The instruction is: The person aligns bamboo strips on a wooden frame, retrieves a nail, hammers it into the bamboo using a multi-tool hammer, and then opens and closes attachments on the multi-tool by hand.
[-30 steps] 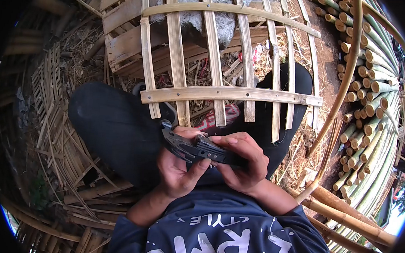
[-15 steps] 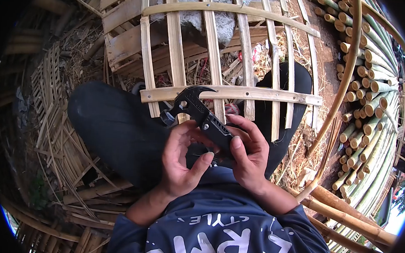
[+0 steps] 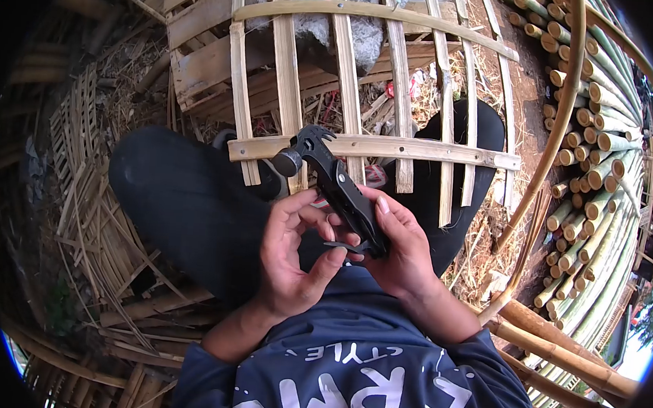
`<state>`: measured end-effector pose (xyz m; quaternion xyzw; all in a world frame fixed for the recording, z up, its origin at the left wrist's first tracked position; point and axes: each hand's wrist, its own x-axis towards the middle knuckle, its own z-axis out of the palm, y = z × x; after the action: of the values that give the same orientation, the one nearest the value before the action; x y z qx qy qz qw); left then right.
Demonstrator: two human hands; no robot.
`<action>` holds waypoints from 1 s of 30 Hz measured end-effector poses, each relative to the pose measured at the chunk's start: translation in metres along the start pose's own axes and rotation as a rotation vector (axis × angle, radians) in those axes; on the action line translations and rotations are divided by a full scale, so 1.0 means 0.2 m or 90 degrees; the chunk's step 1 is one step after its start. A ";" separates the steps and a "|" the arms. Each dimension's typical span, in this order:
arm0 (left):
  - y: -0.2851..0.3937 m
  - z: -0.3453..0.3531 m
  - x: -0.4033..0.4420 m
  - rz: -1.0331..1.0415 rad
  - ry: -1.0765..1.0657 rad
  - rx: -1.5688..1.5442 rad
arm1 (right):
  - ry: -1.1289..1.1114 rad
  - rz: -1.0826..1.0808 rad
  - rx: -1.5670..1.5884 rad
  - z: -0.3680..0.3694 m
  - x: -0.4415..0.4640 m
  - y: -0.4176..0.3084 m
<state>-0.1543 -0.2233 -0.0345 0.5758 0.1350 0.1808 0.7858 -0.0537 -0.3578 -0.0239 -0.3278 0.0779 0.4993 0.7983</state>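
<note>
A black hammer multi-tool [image 3: 352, 205] lies slantwise between my hands, its round striking face and notched claw pointing up and left. My right hand [image 3: 406, 246] is closed around the handle's lower part, thumb along its side. From the handle's lower end a thin dark piece sticks out to the left. My left hand [image 3: 294, 251] has its fingers curled against the handle's left side, and the thumb tip meets the end of that thin piece. Just beyond the tool is a slatted bamboo frame [image 3: 427, 150], with nailed crosspieces.
A wooden crate [image 3: 200, 69] with a grey rock [image 3: 322, 35] on it stands beyond the frame. Cut bamboo poles [image 3: 598, 161] are stacked at the right. Bamboo strips [image 3: 93, 227] and straw litter the ground at the left. A bent bamboo pole [image 3: 564, 106] rises at the right.
The hammer multi-tool has turned in my right hand, so its striking face shows more. A thin piece now sticks out from the handle, and my left fingers have closed in on it.
</note>
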 end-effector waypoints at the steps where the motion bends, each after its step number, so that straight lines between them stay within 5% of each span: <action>1: 0.00 0.00 -0.01 -0.009 0.006 -0.005 | -0.002 0.012 0.013 0.00 0.00 0.00; 21: 0.05 0.02 0.02 0.016 0.006 -0.025 | -0.017 0.019 0.021 -0.01 0.00 0.05; 30: 0.02 -0.03 0.00 0.205 -0.044 -0.005 | 0.015 0.040 0.043 0.01 -0.01 0.06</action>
<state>-0.1582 -0.2173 -0.0329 0.5925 0.0130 0.2853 0.7532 -0.0649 -0.3553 -0.0273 -0.3041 0.1144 0.5173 0.7917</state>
